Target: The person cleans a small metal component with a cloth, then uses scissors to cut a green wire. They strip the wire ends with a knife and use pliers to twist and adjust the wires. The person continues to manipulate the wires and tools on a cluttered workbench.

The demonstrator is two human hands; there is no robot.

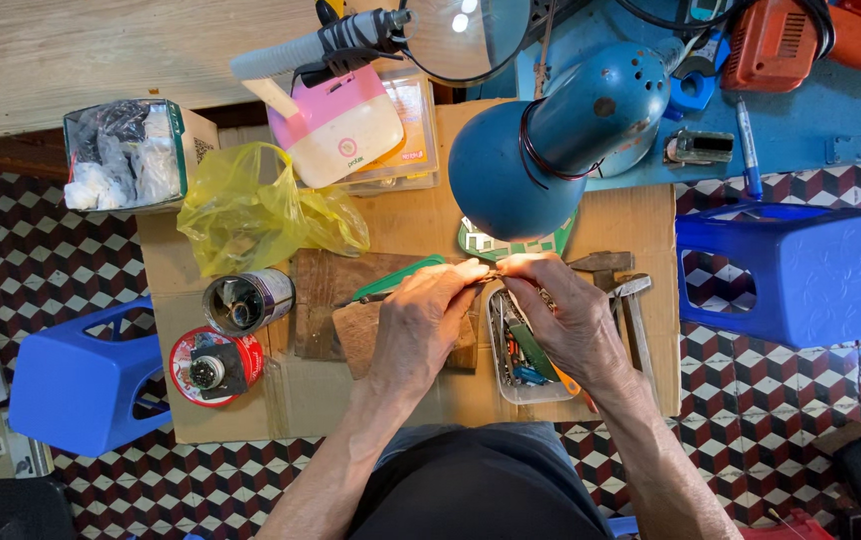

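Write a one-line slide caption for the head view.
Left hand and right hand meet fingertips on a small part under a blue desk lamp, above a clear tray of tools.

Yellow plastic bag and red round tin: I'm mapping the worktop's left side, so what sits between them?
In the head view, an open metal can lies between the yellow plastic bag and the red round tin.

We see the lamp [551, 140] behind our hands, the tray of tools [523, 350] under our right hand [571, 315], the wooden block [351, 300] under our left hand [421, 320], and the tin [247, 300] and bag [251, 205] further left.
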